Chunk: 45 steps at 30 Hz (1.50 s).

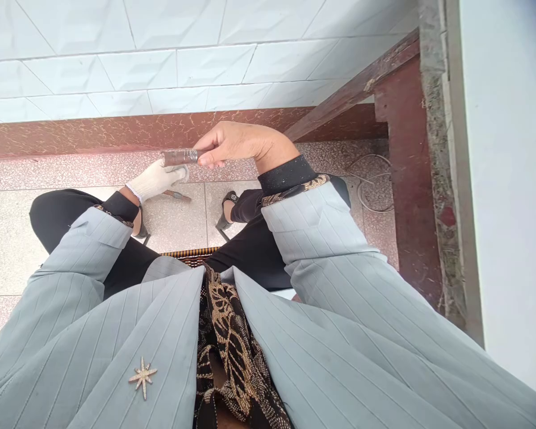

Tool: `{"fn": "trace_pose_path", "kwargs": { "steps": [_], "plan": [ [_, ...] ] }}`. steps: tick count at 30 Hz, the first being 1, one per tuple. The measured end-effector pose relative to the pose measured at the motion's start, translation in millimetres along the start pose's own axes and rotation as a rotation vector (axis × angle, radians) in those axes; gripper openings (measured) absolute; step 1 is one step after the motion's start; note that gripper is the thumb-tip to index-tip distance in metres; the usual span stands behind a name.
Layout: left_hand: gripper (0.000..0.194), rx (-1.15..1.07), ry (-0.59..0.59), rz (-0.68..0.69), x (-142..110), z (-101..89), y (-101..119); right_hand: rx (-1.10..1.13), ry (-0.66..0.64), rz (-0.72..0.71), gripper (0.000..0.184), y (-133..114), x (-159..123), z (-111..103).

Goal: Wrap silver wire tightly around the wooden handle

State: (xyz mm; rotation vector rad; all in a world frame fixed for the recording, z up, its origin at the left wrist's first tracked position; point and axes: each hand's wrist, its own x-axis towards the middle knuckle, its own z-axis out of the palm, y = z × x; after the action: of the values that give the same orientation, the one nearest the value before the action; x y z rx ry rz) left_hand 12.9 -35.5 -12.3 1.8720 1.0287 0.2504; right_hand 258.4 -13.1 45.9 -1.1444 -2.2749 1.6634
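My right hand (226, 146) is bare and closed on the end of a brown cylindrical tool handle (176, 157) with wire wound around it. The handle points left and passes just above my left hand (154, 180), which wears a white knit glove. Its fingers are curled around something mostly hidden; a pale, rounded edge (186, 173) shows at the fingertips. Below the glove, a slim tool with a brown part and a grey tip (177, 195) shows against the floor. Whether it lies there or is held I cannot tell.
White tiled wall (138, 65) with a reddish-brown skirting (116, 131) stands ahead. To the right are a brown wooden frame (411, 179) and a loop of pale cable (361, 185) on the floor. My knees are spread, and a woven seat edge (192, 255) shows between them.
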Motion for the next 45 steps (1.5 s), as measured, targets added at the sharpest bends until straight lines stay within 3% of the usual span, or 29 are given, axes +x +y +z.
{"fn": "trace_pose_path", "kwargs": {
  "steps": [5,11,15,20,22,26,29,32,35,39,45],
  "plan": [
    [0.022,-0.018,-0.043,-0.031,6.4,12.1,-2.8,0.262,0.344,0.141,0.024,4.2,11.8,10.3],
    [0.029,0.142,-0.143,0.030,2.3,13.9,5.0,-0.093,0.520,0.396,0.022,12.1,23.2,6.5],
    [0.030,0.361,-0.186,0.101,-2.5,10.9,12.8,-0.328,0.387,0.408,0.025,23.5,33.8,11.7],
    [0.026,0.499,-0.081,0.103,-5.5,-3.5,18.0,-0.494,0.123,0.344,0.013,27.7,41.7,29.8],
    [0.026,0.503,-0.010,0.082,-6.1,-10.3,17.4,-0.506,-0.028,0.314,0.002,20.1,37.9,33.6],
    [0.023,0.433,0.105,0.041,-5.1,-20.8,13.2,-0.427,-0.302,0.249,0.007,1.1,25.3,28.4],
    [0.021,0.338,0.129,0.017,-2.4,-24.0,8.9,-0.291,-0.381,0.121,0.017,-4.4,17.9,17.7],
    [0.020,0.256,0.128,0.011,1.8,-23.0,1.0,-0.220,-0.289,0.007,0.018,-4.0,10.6,9.1],
    [0.016,0.198,0.081,0.054,6.2,-16.8,-10.3,-0.190,-0.156,-0.012,0.015,-5.0,2.7,6.2],
    [0.017,0.080,0.104,-0.033,7.7,-0.3,-17.6,-0.173,0.035,0.073,0.019,-6.6,1.0,8.2],
    [0.018,0.027,-0.042,-0.039,5.8,15.8,-5.6,-0.221,0.325,0.236,0.027,15.4,24.0,12.0]
  ]
}}
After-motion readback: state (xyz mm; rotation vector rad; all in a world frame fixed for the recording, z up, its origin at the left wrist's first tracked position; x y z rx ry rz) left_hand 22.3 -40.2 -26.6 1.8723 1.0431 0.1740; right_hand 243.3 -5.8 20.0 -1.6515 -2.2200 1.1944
